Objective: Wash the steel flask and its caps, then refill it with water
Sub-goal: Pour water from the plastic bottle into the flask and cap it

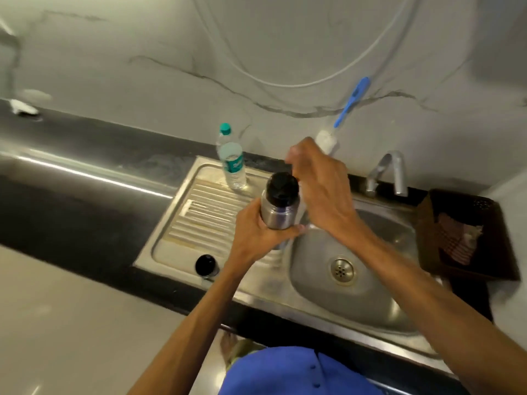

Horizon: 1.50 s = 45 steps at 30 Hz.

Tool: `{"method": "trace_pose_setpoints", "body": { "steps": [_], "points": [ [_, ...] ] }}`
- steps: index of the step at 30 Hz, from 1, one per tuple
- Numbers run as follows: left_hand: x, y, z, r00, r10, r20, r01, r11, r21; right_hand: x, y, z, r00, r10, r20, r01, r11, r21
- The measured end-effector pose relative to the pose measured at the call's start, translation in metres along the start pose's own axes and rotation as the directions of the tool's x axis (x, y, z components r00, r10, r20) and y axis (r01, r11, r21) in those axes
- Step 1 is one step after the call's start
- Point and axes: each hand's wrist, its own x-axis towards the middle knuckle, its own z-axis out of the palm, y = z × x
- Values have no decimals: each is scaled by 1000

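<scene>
My left hand (258,233) grips the body of the steel flask (275,215) and holds it tilted over the seam between drainboard and sink bowl. A black cap (282,187) sits on the flask's mouth. My right hand (315,189) is up against the right side of that cap with its fingers curled round the far edge; the fingertips are hidden. A second black cap (206,266) stands on the drainboard's front corner, apart from both hands.
A clear plastic water bottle (232,161) with a green lid stands at the back of the ribbed drainboard (199,220). A blue-handled bottle brush (346,105) leans on the wall. The tap (390,173) overhangs the sink bowl (370,295). A dark basket (467,238) sits at the right.
</scene>
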Motion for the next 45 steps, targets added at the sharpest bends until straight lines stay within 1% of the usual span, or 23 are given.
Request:
{"method": "trace_pose_setpoints", "body": {
  "steps": [1,2,3,5,6,8,10,14,16,19,21,23,25,26,27,29,30,31,33,36,39,42,45],
  "points": [
    [-1,-7,-22,999,-13,-49,13,1000,12,3,-6,18,996,77,-36,-68,976,206],
    [-3,-14,-44,996,-26,-81,27,999,20,4,-8,36,992,119,-47,-101,953,285],
    [-5,-20,-68,994,-35,-108,38,999,21,4,-9,58,992,127,-13,-120,963,241],
    [-10,-27,-115,988,-62,-141,61,998,-6,-2,4,104,974,89,209,-81,996,-45],
    [-13,-33,-138,986,-82,-146,79,997,-25,-9,10,128,932,71,356,-10,986,-168],
    [-19,-48,-181,982,-115,-147,109,993,-44,-26,24,172,781,30,624,173,950,-261],
    [-26,-66,-213,977,-146,-153,143,989,-26,-48,36,209,626,18,780,332,899,-287],
    [-39,-102,-264,972,-175,-155,181,983,27,-78,49,270,444,92,891,609,699,-376],
    [-46,-117,-277,973,-179,-145,187,981,45,-81,55,285,406,126,905,658,647,-385],
    [-52,-142,-285,972,-193,-133,202,978,57,-82,63,300,447,136,884,643,638,-423],
    [-53,-159,-284,965,-220,-140,228,973,46,-84,68,305,521,133,843,545,708,-448],
    [-50,-176,-281,959,-250,-136,256,966,25,-84,67,307,643,175,745,318,825,-468],
    [-44,-190,-274,952,-284,-117,286,958,-2,-79,63,300,740,320,592,-70,911,-406],
    [-41,-194,-270,951,-291,-106,292,956,-11,-73,58,294,737,426,524,-292,901,-322],
    [-38,-196,-266,953,-287,-99,287,958,-21,-65,52,287,691,532,489,-497,841,-213],
    [-33,-198,-254,960,-268,-86,265,963,-40,-48,35,269,530,645,551,-786,618,33],
    [-31,-197,-248,964,-255,-70,252,967,-47,-40,24,261,477,629,614,-855,495,158],
    [-29,-197,-241,971,-234,-51,231,971,-56,-33,13,252,474,600,644,-876,395,277],
    [-25,-199,-231,980,-198,-8,197,979,-59,-19,-12,239,541,560,628,-838,297,458],
    [-21,-209,-218,985,-166,41,168,985,-30,-10,-43,227,666,465,583,-740,312,596],
    [-20,-221,-208,982,-170,80,172,985,-11,-13,-70,221,764,329,554,-641,478,601],
    [-20,-228,-202,983,-163,87,164,986,-10,-16,-92,225,849,283,447,-478,773,418],
    [-21,-234,-203,980,-184,80,188,981,-53,-19,-99,235,914,134,382,-233,946,227]
  ]
}}
